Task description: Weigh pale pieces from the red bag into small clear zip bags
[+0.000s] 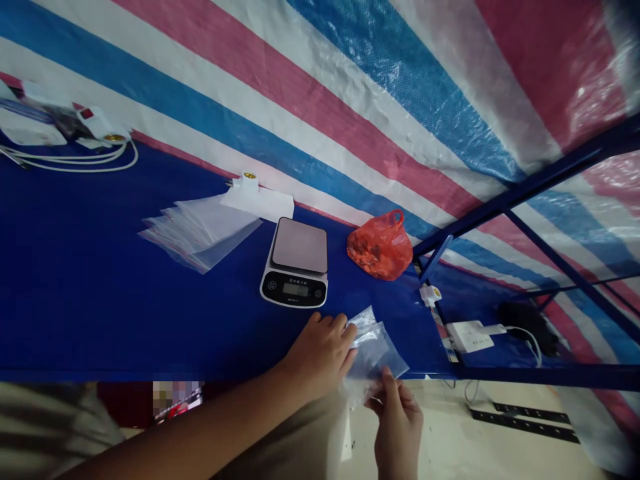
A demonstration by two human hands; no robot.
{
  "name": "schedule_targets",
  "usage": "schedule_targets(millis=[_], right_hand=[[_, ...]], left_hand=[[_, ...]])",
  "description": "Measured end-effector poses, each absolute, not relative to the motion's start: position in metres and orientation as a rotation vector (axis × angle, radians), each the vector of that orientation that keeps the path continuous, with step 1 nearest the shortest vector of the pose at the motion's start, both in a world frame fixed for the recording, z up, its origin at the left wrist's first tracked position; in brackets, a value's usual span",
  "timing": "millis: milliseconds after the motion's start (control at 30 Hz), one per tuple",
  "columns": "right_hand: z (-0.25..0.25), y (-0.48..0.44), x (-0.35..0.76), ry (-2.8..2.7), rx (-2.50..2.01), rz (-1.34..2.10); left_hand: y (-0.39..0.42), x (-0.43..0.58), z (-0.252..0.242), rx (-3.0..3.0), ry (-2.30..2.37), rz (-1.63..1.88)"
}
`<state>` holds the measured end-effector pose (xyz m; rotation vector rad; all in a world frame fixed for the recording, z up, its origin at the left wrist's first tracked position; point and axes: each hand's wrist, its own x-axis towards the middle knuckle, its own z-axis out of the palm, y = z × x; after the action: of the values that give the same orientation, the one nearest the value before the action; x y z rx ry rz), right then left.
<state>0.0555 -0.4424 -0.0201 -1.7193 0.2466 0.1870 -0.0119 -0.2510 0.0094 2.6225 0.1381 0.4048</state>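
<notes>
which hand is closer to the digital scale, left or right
Left. The left hand is just in front of the digital scale, by its near edge; the right hand is farther off, to the right and nearer the person's body.

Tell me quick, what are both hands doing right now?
Left hand: fingers curled at the clear plastic; whether it's gripping can't be told.
Right hand: closed, pinching the clear plastic's lower edge.

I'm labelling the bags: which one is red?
The carrier bag with a looped handle, right of the digital scale; the fanned bags and the handheld plastic are clear.
</notes>
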Motion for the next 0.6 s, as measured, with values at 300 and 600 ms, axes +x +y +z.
schedule_targets(millis=[300, 600], right_hand=[[0.0, -0.446, 0.107, -0.194, -1.756, -0.038], [-0.003, -0.425, 0.163, -0.491, -1.663, 0.359]], left_hand=[[-0.267, 0.049, 0.024, 2.629, 0.291, 0.354], [-0.231, 0.042, 0.048, 2.107, 0.217, 0.391]])
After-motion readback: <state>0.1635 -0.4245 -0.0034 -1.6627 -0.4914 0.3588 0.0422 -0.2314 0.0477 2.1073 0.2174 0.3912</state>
